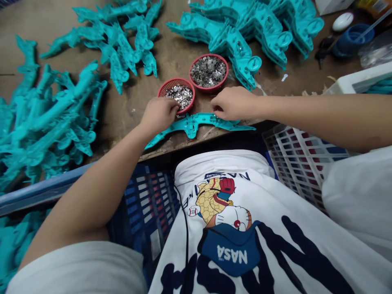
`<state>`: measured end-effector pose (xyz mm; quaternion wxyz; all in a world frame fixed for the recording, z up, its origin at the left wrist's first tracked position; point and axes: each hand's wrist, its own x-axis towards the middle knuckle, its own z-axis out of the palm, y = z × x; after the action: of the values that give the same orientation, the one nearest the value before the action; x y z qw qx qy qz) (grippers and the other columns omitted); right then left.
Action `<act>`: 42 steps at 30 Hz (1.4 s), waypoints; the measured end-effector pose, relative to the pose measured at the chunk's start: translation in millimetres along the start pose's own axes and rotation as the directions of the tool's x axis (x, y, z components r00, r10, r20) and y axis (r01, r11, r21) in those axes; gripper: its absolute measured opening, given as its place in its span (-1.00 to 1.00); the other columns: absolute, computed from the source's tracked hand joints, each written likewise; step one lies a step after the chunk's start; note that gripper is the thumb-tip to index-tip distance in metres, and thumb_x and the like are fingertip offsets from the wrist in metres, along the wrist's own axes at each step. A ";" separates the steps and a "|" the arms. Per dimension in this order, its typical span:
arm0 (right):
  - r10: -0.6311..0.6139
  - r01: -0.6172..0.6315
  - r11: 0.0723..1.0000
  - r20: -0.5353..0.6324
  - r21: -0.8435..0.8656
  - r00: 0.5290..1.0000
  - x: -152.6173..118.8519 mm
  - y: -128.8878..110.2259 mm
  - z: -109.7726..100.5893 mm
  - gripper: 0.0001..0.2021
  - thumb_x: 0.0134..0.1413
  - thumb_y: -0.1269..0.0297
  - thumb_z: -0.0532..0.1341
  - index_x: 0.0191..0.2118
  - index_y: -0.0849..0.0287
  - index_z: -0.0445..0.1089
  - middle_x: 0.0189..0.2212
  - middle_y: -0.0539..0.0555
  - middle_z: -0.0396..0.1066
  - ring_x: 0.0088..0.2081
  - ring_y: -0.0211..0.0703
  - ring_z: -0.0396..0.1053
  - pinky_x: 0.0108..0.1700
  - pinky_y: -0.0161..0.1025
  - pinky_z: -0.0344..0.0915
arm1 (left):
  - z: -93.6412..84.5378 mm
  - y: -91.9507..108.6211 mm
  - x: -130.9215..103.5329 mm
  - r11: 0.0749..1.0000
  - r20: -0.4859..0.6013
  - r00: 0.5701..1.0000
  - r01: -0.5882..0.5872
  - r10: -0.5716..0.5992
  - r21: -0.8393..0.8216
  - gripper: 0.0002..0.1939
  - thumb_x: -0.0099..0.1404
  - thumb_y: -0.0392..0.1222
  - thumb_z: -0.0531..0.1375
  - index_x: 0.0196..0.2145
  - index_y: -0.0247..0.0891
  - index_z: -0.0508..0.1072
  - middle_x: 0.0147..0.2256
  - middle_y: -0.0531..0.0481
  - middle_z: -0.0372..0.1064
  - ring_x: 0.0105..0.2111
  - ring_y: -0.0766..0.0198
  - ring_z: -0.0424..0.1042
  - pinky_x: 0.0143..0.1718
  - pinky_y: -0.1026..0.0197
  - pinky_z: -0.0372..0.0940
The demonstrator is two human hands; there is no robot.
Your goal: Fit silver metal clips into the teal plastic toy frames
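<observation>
A turquoise plastic part [192, 126], curved and winged, lies at the front edge of the table. Over its right wing is my right hand [234, 103], fingers curled into a pinch; whatever they hold is hidden. My left hand [159, 113] is closed at the near-left rim of a red basket [159, 89] of small shiny metal pieces [180, 96], just above the part's left wing. I cannot make out what its fingertips grip. Behind, a second red basket [227, 75] holds greyer small metal pieces [208, 70].
Turquoise parts are heaped at left [45, 118], with more at back left [119, 41] and a stacked row [232, 41] at back right. A blue cup [352, 43] stands far right. Below the table edge are a white crate [301, 151] and a blue crate [147, 204].
</observation>
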<state>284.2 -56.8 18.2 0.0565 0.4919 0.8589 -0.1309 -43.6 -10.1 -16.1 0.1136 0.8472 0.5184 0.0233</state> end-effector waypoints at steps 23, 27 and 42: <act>-0.162 0.259 0.886 -0.268 0.384 0.950 -12.0 -22.4 -15.2 -0.49 0.87 0.02 0.16 0.55 0.09 0.67 0.34 0.28 0.76 0.33 0.21 0.67 0.36 0.04 0.58 | 10.4 72.5 -28.4 0.613 -0.301 0.940 -0.144 -0.161 -0.777 -0.55 0.49 0.21 0.64 -0.15 -0.08 0.55 -0.16 -0.02 0.74 -0.03 -0.04 0.86 0.07 -0.10 0.81; -0.200 0.251 0.918 -0.189 0.307 0.961 -16.3 -25.9 -24.9 -0.51 0.89 0.06 0.10 0.53 0.07 0.66 0.37 0.28 0.73 0.37 0.25 0.62 0.39 0.03 0.50 | 21.9 77.5 -35.1 0.608 -0.344 0.928 -0.193 -0.141 -0.770 -0.49 0.57 0.36 0.60 -0.10 -0.07 0.58 -0.13 -0.05 0.74 0.00 -0.05 0.87 0.15 -0.12 0.84; -0.046 0.033 0.955 0.039 0.296 0.998 22.0 38.2 -17.7 -0.59 0.66 0.46 0.26 0.33 0.34 0.84 -0.02 0.24 0.87 -0.10 -0.02 0.71 0.07 -0.10 0.46 | 31.7 73.4 -42.4 0.917 0.232 0.897 -0.397 0.376 0.049 -0.13 0.72 -0.05 0.44 0.80 -0.39 0.39 0.88 -0.55 0.04 0.88 -0.54 0.12 0.85 -0.54 0.19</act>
<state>306.4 -15.1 23.8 -0.0007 0.4744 0.8379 -0.2699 5.9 -85.0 -27.7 0.1225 0.9351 0.3246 -0.0723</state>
